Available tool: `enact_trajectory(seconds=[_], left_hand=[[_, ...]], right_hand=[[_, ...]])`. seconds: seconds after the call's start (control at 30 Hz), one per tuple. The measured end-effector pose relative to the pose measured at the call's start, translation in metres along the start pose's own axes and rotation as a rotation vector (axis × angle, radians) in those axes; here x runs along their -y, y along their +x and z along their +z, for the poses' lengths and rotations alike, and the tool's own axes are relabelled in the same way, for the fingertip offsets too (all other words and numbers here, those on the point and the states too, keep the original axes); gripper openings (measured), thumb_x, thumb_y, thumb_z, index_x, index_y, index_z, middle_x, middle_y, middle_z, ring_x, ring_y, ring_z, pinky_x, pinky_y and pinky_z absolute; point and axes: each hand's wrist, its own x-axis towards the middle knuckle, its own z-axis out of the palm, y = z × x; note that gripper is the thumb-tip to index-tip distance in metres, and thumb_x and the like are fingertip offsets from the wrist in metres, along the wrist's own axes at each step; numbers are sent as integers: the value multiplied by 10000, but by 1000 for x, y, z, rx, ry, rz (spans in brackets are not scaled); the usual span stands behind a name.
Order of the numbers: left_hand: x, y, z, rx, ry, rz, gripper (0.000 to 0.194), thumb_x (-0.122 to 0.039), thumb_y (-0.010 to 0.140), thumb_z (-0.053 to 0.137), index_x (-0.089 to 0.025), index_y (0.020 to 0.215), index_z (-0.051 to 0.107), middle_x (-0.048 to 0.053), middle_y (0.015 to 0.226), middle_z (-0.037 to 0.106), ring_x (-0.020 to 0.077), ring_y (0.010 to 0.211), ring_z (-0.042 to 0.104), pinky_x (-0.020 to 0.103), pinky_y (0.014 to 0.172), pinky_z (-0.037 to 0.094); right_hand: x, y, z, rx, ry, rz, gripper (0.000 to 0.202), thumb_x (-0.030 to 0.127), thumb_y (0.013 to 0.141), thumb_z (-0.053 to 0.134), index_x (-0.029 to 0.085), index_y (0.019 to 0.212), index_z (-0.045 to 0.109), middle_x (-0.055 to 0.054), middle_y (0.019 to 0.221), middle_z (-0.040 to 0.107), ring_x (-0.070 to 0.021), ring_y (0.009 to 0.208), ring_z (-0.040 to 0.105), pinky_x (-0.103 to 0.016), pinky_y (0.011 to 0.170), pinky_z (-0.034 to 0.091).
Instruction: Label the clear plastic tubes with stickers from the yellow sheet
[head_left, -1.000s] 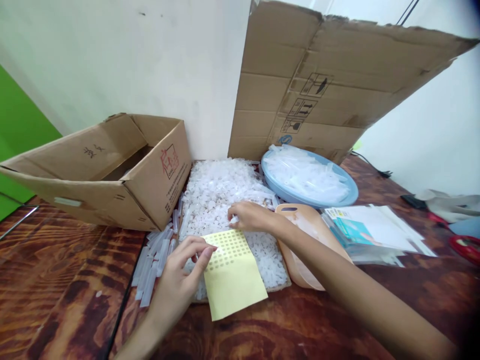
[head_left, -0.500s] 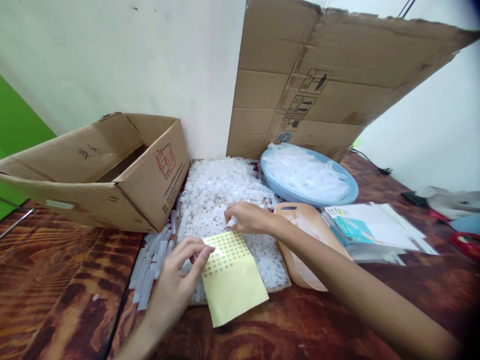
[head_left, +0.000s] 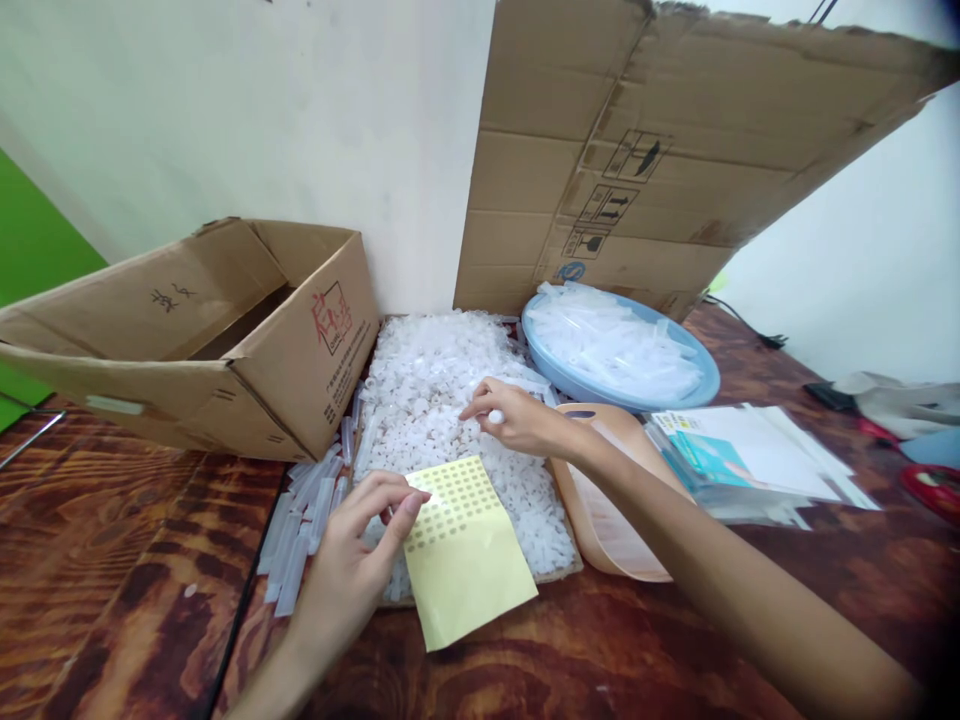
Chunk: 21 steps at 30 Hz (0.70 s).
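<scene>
My left hand pinches the upper left edge of a yellow sticker sheet between thumb and fingers. Rows of small round dots cover the sheet's upper half; its lower half is plain. Beyond it, my right hand hovers over a heap of small white plastic caps, the index finger reaching toward them. A white plastic cap shows in its curled fingers. The heap lies on a flat cardboard tray, and the sheet covers part of its near end.
At left stands an open cardboard box, with clear plastic tubes beside it. A peach tray, a blue basin full of translucent tubes and a stack of packets lie at right. Behind leans a large cardboard sheet.
My right hand has moved a little up and to the right, away from the sheet's top edge, and its index finger has extended. The left hand and the sheet stay nearly still.
</scene>
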Motion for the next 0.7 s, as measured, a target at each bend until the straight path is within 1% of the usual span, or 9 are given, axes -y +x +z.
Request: enact_trajectory(seconds=[0.07, 0.13, 0.23, 0.37, 0.53, 0.63, 0.7], left_hand=[[-1, 0, 0, 1, -2, -1, 223, -320, 1051, 584, -222, 926, 741, 33, 970, 691, 177, 961, 650, 259, 871, 474], [-1, 0, 1, 6, -2, -5, 225, -321, 1053, 580, -223, 932, 742, 35, 979, 694, 180, 969, 650, 261, 872, 475], [-2, 1, 1, 18, -2, -8, 223, -327, 1054, 580, -224, 939, 740, 37, 986, 692, 181, 983, 648, 263, 882, 472], [-2, 0, 1, 33, -1, -15, 217, -325, 1059, 574, -222, 950, 732, 36, 993, 684, 178, 986, 644, 263, 890, 468], [-3, -3, 3, 48, 4, 4, 207, -301, 1062, 568, -225, 957, 729, 40, 1008, 676, 179, 1008, 644, 269, 897, 471], [-2, -4, 4, 63, 6, 3, 206, -289, 1063, 562, -229, 961, 730, 43, 1025, 680, 183, 1028, 648, 272, 904, 478], [-1, -4, 5, 65, 14, 4, 200, -283, 1064, 559, -233, 975, 731, 42, 1039, 682, 180, 1035, 652, 269, 909, 481]], right_hand=[[4, -6, -3, -60, 21, 18, 259, 34, 856, 682, 204, 1015, 794, -75, 1066, 666, -214, 959, 675, -341, 883, 521], [9, -13, -6, -118, 42, 37, 193, 59, 847, 723, 191, 975, 780, -73, 1031, 692, -213, 931, 683, -338, 853, 526], [17, -23, -11, -187, 67, 63, 101, 113, 887, 724, 198, 906, 775, -57, 947, 755, -214, 898, 696, -342, 835, 517], [29, -39, -15, -292, 91, 116, 60, 206, 920, 726, 212, 914, 785, -51, 942, 788, -227, 895, 700, -353, 820, 503], [46, -58, -13, -548, 163, 210, 77, 270, 897, 769, 215, 949, 759, -34, 903, 761, -208, 805, 678, -330, 748, 506], [52, -66, -8, -626, 175, 170, 68, 273, 940, 722, 219, 980, 718, -56, 999, 759, -224, 887, 699, -344, 780, 532], [52, -70, -3, -686, 76, 91, 29, 238, 964, 681, 218, 983, 691, -80, 1071, 734, -248, 997, 700, -382, 864, 542]])
